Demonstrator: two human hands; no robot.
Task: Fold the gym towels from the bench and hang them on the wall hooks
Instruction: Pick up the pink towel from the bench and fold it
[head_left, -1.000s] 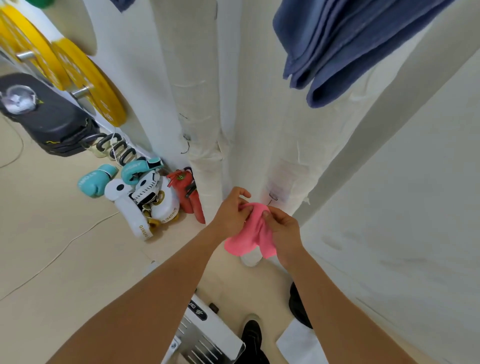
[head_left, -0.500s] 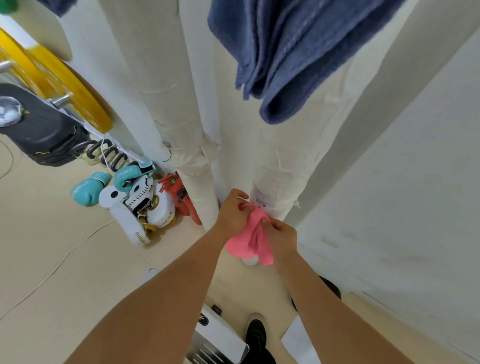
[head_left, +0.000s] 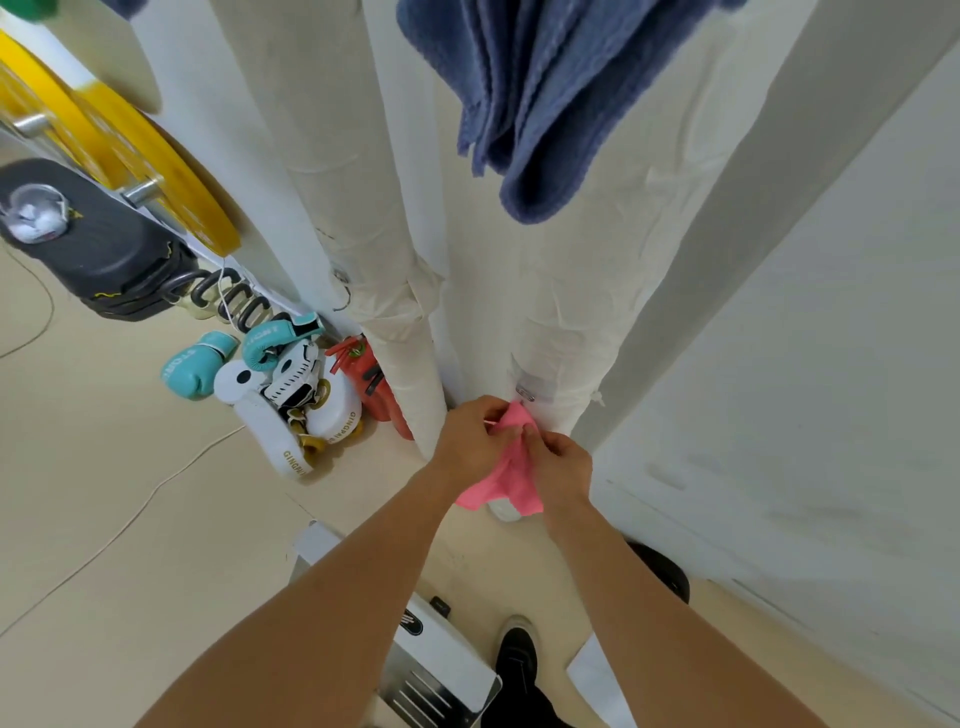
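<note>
Plates (head_left: 171, 176), big yellow ones, sit on steel pegs at about ten o'clock from where the person stands, with a black padded seat (head_left: 88, 234) just below them and a coiled spring (head_left: 228, 301) poking out at its lower edge. On the pale floor (head_left: 104, 493) near nine o'clock lies a heap of boxing gear: a pair of teal gloves (head_left: 195, 366), white gloves (head_left: 275, 431) with gold lettering, and a red glove (head_left: 371, 384) leaning against the foot of a wrapped white pipe (head_left: 363, 249). A thin cable (head_left: 130, 519) trails across the floor.

Straight ahead, at twelve o'clock, both bare arms reach forward to a second wrapped pipe (head_left: 561, 322). The left hand (head_left: 475, 434) has its fingers curled, pinching the top edge of a small pink towel (head_left: 506, 478); the right hand (head_left: 561, 467) grips the same towel just beside it, thumb and fingers closed on the cloth. The towel's upper corner is held right up by a small metal hook (head_left: 525, 391) fixed on the pipe; whether the cloth is caught on it I cannot tell. The rest of the towel hangs bunched between the two wrists.

High at one o'clock a folded blue towel (head_left: 550, 104) hangs down against the same pipe. Near six o'clock, a white machine (head_left: 441, 670) and a black shoe (head_left: 517, 654) show beneath the arms. A plain white wall (head_left: 805, 389) fills the three o'clock side.
</note>
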